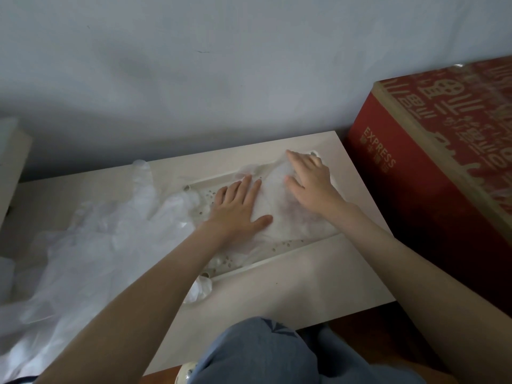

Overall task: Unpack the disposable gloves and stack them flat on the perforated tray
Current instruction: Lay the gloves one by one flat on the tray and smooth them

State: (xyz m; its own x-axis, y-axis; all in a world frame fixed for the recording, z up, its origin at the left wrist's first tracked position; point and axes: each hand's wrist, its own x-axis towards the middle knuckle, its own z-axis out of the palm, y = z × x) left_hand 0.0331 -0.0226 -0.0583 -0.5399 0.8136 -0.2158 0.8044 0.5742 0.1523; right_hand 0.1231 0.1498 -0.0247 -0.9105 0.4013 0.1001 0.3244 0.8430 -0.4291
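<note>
The gloves (277, 213) on the tray (206, 196) are pressed flat by the left hand (238, 210) at nine o'clock and the right hand (311, 182) at two o'clock, both spread wide.

Both forearms bare, stretched forward and converging. Left hand (238, 207) palm down, fingers straight and slightly spread, thumb splayed out to the right. Right hand (310, 184) just beside it and farther forward, also palm down, fingers extended, angled leftward. The two hands do not touch.
</note>
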